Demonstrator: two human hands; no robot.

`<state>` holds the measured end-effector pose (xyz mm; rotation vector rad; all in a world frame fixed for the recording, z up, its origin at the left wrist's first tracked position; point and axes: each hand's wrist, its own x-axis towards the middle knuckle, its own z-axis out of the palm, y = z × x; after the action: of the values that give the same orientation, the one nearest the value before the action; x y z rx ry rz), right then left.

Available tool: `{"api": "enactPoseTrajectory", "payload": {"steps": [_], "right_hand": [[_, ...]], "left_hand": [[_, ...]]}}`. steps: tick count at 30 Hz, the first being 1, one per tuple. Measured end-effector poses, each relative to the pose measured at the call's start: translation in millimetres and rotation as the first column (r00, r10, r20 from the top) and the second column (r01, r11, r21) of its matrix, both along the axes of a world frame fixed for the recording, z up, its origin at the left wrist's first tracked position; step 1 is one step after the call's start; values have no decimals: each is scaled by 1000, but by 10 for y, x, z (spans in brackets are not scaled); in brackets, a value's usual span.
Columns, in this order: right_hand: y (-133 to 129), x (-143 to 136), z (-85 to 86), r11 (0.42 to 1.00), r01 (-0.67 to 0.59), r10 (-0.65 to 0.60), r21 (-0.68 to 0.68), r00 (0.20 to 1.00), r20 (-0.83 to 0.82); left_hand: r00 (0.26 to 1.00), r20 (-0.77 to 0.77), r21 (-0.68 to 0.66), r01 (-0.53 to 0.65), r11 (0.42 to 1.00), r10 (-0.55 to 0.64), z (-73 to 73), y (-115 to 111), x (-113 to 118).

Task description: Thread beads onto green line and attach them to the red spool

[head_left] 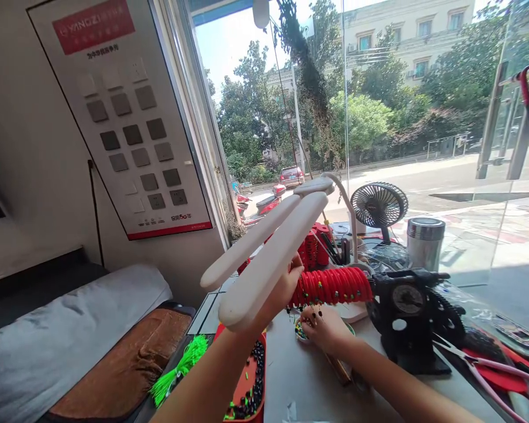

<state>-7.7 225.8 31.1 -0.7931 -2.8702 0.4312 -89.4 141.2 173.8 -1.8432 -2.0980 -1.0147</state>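
A roll wound with red cord (332, 286), dotted with small green, yellow and black beads, extends leftward from a black hand-cranked machine (408, 305). At the roll's left end is my left hand (286, 288), its fingers curled against it and partly hidden behind a white lamp arm. Below the roll, my right hand (324, 329) reaches into a small round dish of colourful beads (300, 332), fingers bent together; whatever they pinch is too small to name. Black beads with thin threads hang beneath the roll near the right fingertips.
A white lamp (275, 258) stretches over my left forearm. An orange tray (247, 382) of black and green beads and a green tassel bundle (180, 370) lie at lower left. Pink-handled pliers (480, 367), a fan (379, 205) and a metal canister (425, 244) are on the right.
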Motion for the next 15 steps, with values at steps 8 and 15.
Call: {"api": "enactPoseTrajectory", "payload": {"steps": [8, 15], "right_hand": [[43, 100, 81, 991, -38, 27, -130, 996, -88], [95, 112, 18, 989, -40, 26, -144, 995, -98]], "left_hand": [[1000, -16, 3, -14, 1000, 14, 10, 13, 8], [1000, -13, 22, 7, 1000, -7, -96, 51, -93]]}}
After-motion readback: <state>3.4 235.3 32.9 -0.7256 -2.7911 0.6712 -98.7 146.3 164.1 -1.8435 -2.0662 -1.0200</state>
